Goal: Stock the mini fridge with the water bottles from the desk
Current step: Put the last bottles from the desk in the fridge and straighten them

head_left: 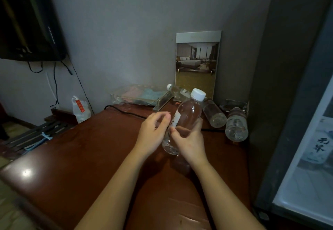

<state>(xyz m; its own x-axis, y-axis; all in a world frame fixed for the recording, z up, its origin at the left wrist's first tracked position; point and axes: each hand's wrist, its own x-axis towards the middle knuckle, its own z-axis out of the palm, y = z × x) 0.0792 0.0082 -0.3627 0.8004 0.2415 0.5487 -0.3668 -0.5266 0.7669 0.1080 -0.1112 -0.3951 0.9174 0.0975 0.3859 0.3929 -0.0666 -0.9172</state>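
Fingers (199,124) of the right hand (190,140) are curled round the far side of the held bottle (189,110), thumb across its near face; the grip is clamped on the lower body. The left hand (152,130) sits against the bottle's left side with fingers curled, fingertips at the edge of the white label; whether they pinch the label or merely touch it cannot be told.

The held bottle is clear, white-capped, tilted with the cap up and away, and carried above the desk (90,148), not resting on it. Three further bottles lie on their sides at the desk's back right: rear bottle (177,91) against the framed picture (197,63); middle bottle (214,115); right bottle (236,127) nearest the mini fridge (281,121), which stands just beside the desk at the right edge. Whether its door is open cannot be determined.

Assessment: the pick-up step is in hand; one bottle is lifted and none is seen inside the fridge, so the task appears to be at an early stage. The next move calls for carrying the bottle rightward to the fridge, probably with the right hand alone; the left hand would be free for the door or another bottle. The lying bottles may roll if knocked.
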